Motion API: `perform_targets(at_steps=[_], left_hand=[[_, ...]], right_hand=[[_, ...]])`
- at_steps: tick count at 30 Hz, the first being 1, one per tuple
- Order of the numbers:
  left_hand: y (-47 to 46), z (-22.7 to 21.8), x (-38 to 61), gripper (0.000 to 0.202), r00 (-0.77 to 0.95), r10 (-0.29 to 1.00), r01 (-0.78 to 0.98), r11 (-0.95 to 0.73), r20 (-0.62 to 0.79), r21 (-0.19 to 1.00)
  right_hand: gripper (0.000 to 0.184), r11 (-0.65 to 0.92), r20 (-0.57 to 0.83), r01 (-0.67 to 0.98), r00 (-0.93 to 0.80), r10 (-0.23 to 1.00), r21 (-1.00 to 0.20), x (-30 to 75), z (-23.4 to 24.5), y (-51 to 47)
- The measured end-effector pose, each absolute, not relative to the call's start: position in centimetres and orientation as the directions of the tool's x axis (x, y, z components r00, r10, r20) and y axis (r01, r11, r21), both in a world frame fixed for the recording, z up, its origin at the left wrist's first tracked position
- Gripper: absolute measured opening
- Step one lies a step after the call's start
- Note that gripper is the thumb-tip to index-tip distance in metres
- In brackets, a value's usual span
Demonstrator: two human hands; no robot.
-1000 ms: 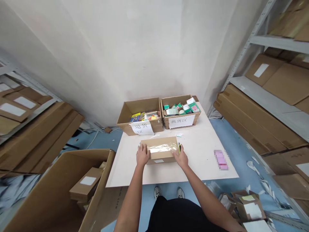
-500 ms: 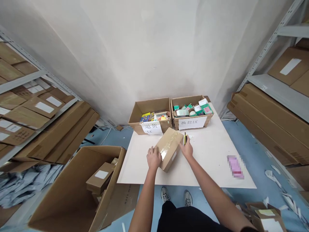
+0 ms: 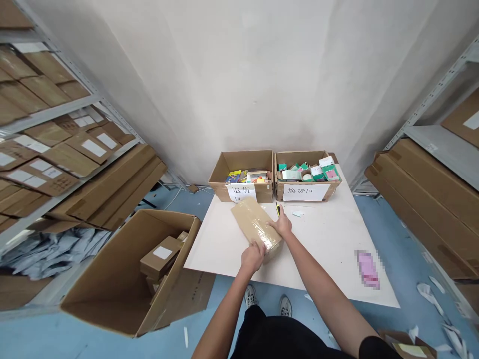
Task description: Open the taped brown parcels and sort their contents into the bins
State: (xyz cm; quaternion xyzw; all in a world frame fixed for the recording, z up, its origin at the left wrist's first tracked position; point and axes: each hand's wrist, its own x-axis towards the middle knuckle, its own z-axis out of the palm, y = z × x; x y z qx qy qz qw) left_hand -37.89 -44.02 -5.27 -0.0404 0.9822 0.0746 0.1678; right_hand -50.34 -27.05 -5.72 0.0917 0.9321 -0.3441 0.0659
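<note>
A taped brown cardboard parcel (image 3: 251, 223) lies at an angle on the white table (image 3: 325, 239). My left hand (image 3: 253, 257) grips its near end, fingers curled over the edge. My right hand (image 3: 282, 225) rests against the parcel's right side and also holds a small yellow and black cutter (image 3: 278, 209) that sticks up from the fingers. Both arms reach forward from the bottom of the view.
Two open cartons with paper labels stand at the table's far edge: the left carton (image 3: 243, 175) holds colourful items, the right carton (image 3: 307, 174) small green and white boxes. A large open carton (image 3: 130, 269) with parcels sits on the floor to the left. Shelves of flat cartons line both sides. A pink blurred item (image 3: 367, 269) lies on the table's right.
The parcel has been turned on the table from lying crosswise to a slant. My left hand has moved from its left end to its near end. The view has shifted left.
</note>
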Motion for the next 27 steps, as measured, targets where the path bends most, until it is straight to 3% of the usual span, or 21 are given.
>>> perform_targets(at_steps=[2,5,7,11,15,19,23,27], left_hand=[[-43.9,-4.3,-38.9,0.058,-0.940,0.013,-0.053,0.981,-0.340,0.185],[-44.9,-3.2,-42.1,0.048,-0.986,0.010,-0.027,0.976,-0.168,0.216],[-45.8,-3.4,-44.3,0.052,-0.996,0.028,0.007,0.972,-0.087,0.233],[-46.5,-5.9,-45.7,0.062,-0.991,0.061,0.032,0.972,-0.120,0.234],[-44.8,-8.0,-44.4,0.070,-0.986,-0.084,-0.113,0.973,-0.147,0.203],[-42.5,-7.4,-44.1,0.088,-0.956,-0.167,-0.211,0.963,-0.239,0.170],[-41.4,-6.2,-44.5,0.077,-0.988,-0.080,-0.108,0.970,-0.133,0.219],[-41.2,-6.8,-44.2,0.066,-0.998,0.010,-0.007,0.968,-0.066,0.252]], right_hand=[[0.114,0.772,-0.134,0.165,-0.986,0.104,-0.614,-50.4,-4.5,-26.1],[0.094,0.765,-0.092,0.196,-0.980,0.178,-0.613,-47.4,-4.0,-25.2],[0.088,0.752,-0.110,0.231,-0.972,0.209,-0.618,-44.4,-4.7,-25.0],[0.086,0.681,-0.229,0.297,-0.954,0.191,-0.669,-40.4,-7.4,-25.1],[0.090,0.572,-0.302,0.374,-0.927,0.220,-0.730,-42.7,-8.3,-23.9],[0.097,0.613,-0.313,0.406,-0.914,0.259,-0.677,-47.6,-6.4,-21.8],[0.071,0.607,-0.302,0.411,-0.911,0.280,-0.680,-48.6,-4.8,-19.5],[0.062,0.546,-0.349,0.371,-0.925,0.149,-0.751,-45.4,-5.0,-17.0]])
